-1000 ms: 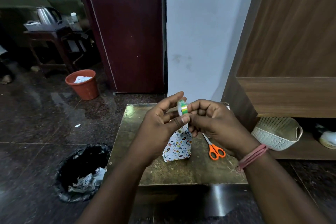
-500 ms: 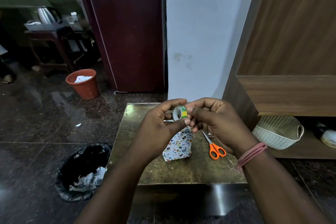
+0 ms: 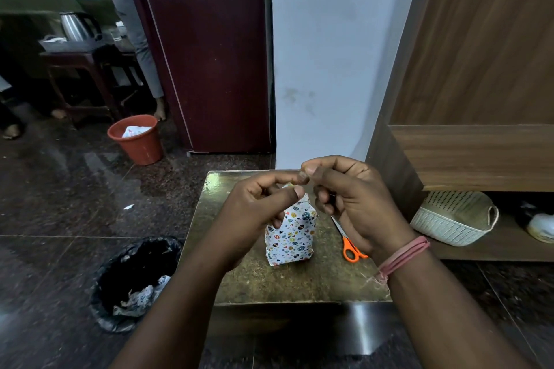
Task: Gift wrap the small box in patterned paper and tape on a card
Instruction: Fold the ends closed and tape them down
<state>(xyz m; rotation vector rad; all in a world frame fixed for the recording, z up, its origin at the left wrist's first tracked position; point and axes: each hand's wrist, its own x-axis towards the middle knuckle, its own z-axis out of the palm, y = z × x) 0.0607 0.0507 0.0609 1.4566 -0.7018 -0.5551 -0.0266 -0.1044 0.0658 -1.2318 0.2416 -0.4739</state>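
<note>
Above the small gold-topped table [image 3: 239,284], both hands meet close together, raised so the work sits near eye level, likely for picking at something fine. Left hand [image 3: 257,213]: fingers curled, thumb and forefinger closed round a small object, of which only a pale green sliver shows between them; probably a tape roll [image 3: 287,186], though too little is visible to be sure. Right hand [image 3: 350,198]: thumb and forefinger pressed tip to tip in a pinch right at the left forefinger, other fingers curled; whether a tape end is caught in that pinch cannot be told, clear tape would not show. My reading: a strip is being freed for the next seal. Wrapped box [image 3: 290,235] stands upright on the table under and just beyond the hands, touched by neither; white paper printed with small coloured ovals, hearts and sprigs, crisp fold lines, top end pinched to a peak and apparently not yet closed flat. No card visible. Scissors [image 3: 349,243], orange plastic handles, steel blades, lie flat just right of the box, within reach for cutting. Table top looks glossy at the edges, mottled and dull in the middle. Pink bands [image 3: 404,255] ring the right wrist, with a frayed thread beside them.
</note>
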